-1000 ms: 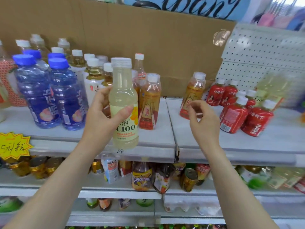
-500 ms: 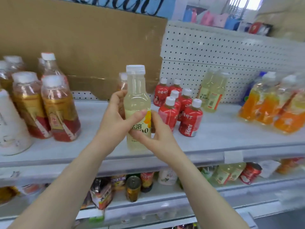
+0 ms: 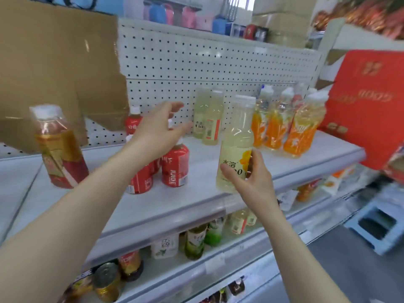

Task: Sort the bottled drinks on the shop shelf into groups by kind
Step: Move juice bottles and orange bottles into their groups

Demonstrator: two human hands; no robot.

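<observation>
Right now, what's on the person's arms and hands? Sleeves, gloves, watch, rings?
Nothing worn that shows. The left hand and left forearm are bare: no glove, sleeve, watch or band. The right hand and right forearm are likewise bare, down to the frame edge. No ring shows on either hand, though the fingers are somewhat blurred.

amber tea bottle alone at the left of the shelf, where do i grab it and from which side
Take the amber tea bottle round its labelled middle, coming from the front. It stands alone, bare shelf before it, cardboard behind, the red juice bottles off to its right. The left hand, open near those, is probably handier: the right hand grips the pale yellow bottle.
</observation>
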